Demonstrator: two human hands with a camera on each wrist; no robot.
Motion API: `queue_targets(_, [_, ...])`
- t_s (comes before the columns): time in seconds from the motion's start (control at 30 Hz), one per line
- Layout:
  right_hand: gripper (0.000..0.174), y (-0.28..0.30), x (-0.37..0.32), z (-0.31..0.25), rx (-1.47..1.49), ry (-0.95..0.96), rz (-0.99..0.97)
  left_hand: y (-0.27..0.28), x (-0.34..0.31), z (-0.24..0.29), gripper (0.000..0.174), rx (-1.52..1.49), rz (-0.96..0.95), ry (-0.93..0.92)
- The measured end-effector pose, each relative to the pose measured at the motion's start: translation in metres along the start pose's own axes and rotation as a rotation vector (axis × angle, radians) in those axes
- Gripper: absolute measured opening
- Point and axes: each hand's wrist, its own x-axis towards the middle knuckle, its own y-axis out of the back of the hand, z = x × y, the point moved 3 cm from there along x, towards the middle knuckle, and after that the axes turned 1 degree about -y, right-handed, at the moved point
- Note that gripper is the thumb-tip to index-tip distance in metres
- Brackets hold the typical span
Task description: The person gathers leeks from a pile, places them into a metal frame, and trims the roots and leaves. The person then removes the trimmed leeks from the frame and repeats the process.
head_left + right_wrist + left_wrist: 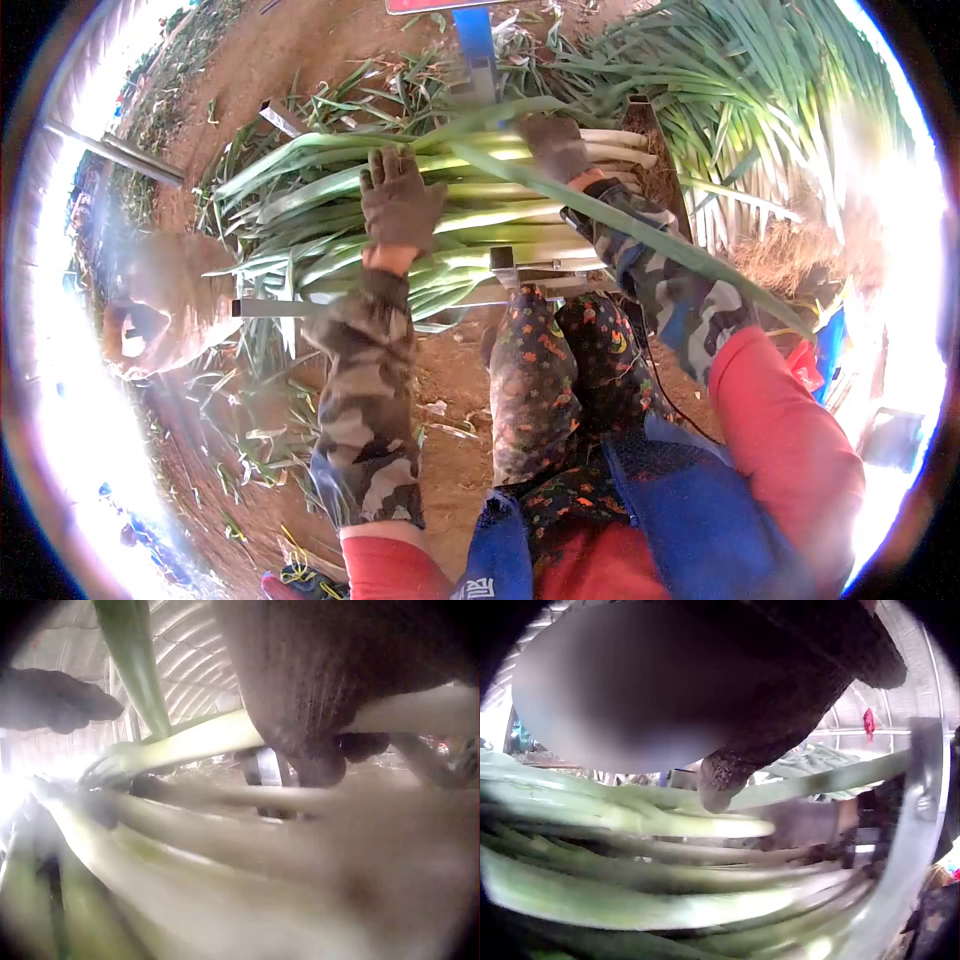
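Note:
A thick layer of long green onions [480, 215] lies across a metal rack, leaves to the left and white stalks to the right. My gloved left hand [403, 205] is over the leafy half with its fingers extended. Near the white ends, my gloved right hand [555, 147] grips a green onion [202, 742], whose pale stalk shows on both sides of the hand in the right wrist view. A long green leaf [640, 237] crosses above my right forearm. In the left wrist view, the left hand [780, 682] is close above the stalks.
A large heap of green onions [740, 130] lies at the upper right, roots toward me. A blue post [475, 40] stands behind the rack. Metal bar ends [275, 308] stick out at its left. Cut leaves litter the dirt floor [450, 390].

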Motion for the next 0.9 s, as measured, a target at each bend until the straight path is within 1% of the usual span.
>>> queue_targets(0.1, [0.066,-0.032,-0.021,0.004,-0.439,-0.016,0.053,-0.026,0.024,-0.01,0.076,0.063,-0.405,0.14])
queue_targets(0.13, [0.068,-0.053,-0.024,0.015,-0.504,-0.104,-0.181,-0.04,0.026,-0.012,0.072,0.075,-0.421,0.137])
queue_targets(0.2, [0.069,-0.065,-0.027,0.03,-0.429,-0.172,-0.337,-0.056,0.028,-0.016,0.071,0.04,-0.399,0.129])
queue_targets(0.27, [0.07,-0.055,-0.029,0.033,-0.148,-0.135,-0.183,-0.061,0.03,-0.019,0.068,0.054,-0.407,0.142])
queue_targets(0.33, [0.071,-0.053,-0.02,0.029,0.049,-0.128,-0.127,-0.066,0.033,-0.022,0.067,0.027,-0.462,0.165])
queue_targets(0.37, [0.072,-0.056,-0.016,0.025,0.101,-0.147,-0.15,-0.068,0.033,-0.023,0.067,0.012,-0.489,0.174])
queue_targets(0.47, [0.073,-0.043,0.002,0.0,0.245,-0.211,-0.223,-0.074,0.029,-0.024,0.069,0.003,-0.42,0.156])
queue_targets(0.53, [0.075,-0.029,0.008,-0.03,0.459,0.004,-0.059,-0.079,0.029,-0.026,0.071,-0.015,-0.413,0.131])
queue_targets(0.63, [0.076,-0.005,0.027,-0.066,0.633,0.063,-0.275,-0.088,0.025,-0.03,0.073,-0.011,-0.364,0.116])
queue_targets(0.67, [0.073,-0.017,0.031,-0.067,0.512,0.301,0.023,-0.09,0.024,-0.029,0.073,-0.007,-0.338,0.118])
queue_targets(0.77, [0.067,-0.082,0.039,-0.041,0.421,0.126,-0.243,-0.093,0.023,-0.028,0.075,-0.019,-0.297,0.135])
queue_targets(0.8, [0.065,-0.098,0.04,-0.032,0.385,0.065,-0.331,-0.089,0.021,-0.028,0.078,-0.086,-0.281,0.149])
queue_targets(0.87, [0.063,-0.107,0.046,-0.028,0.304,-0.064,-0.497,-0.092,0.021,-0.028,0.08,-0.067,-0.246,0.163])
queue_targets(0.9, [0.059,-0.107,0.049,-0.025,0.311,-0.071,-0.474,-0.094,0.021,-0.027,0.081,-0.059,-0.229,0.169])
